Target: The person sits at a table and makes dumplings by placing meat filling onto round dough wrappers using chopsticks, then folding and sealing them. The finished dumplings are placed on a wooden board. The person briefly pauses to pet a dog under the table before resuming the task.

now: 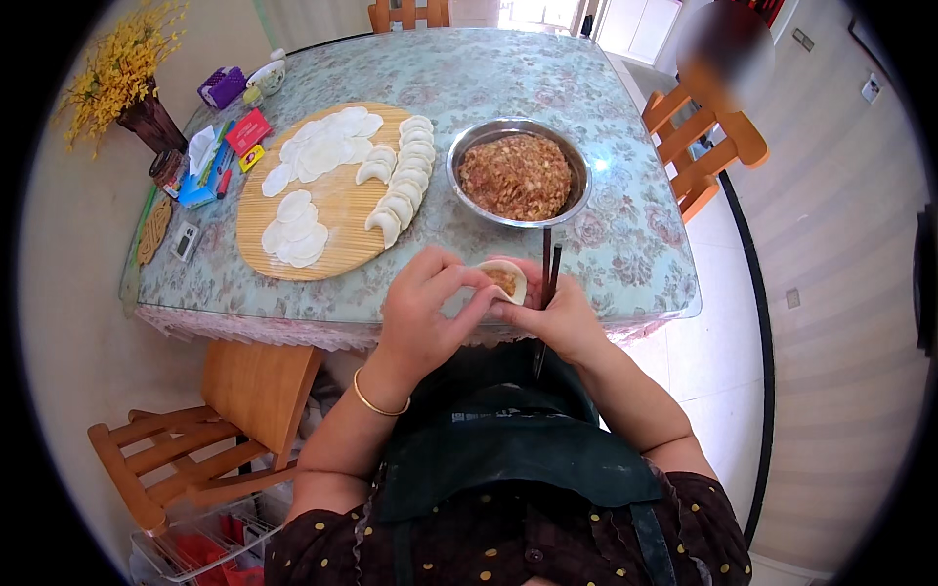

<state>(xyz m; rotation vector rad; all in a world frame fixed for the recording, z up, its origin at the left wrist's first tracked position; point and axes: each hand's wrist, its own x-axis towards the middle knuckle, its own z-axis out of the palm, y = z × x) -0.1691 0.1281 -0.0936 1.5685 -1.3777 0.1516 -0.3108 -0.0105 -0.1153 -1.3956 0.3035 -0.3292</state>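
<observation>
Between my two hands is a round dumpling wrapper [518, 287] with meat filling [503, 280] showing inside. My left hand [432, 308] pinches its left edge between thumb and fingers. My right hand [564, 315] cradles the other side and also keeps a pair of dark chopsticks [552, 275] tucked against the palm, tips pointing away from me. Just beyond stands a steel bowl [456, 194] heaped with minced filling [516, 176]. To its left, a round slatted board [344, 249] bears loose wrappers [326, 146], a smaller stack of wrappers [297, 231] and rows of folded dumplings [407, 183].
A glass-topped table with a floral cloth [630, 242] lies before me. Left of the board are a tissue box [201, 187], a jar [167, 170], a small timer [185, 242] and a vase of yellow flowers [150, 121]. Wooden chairs [249, 395] flank the table; a blurred shape is at right.
</observation>
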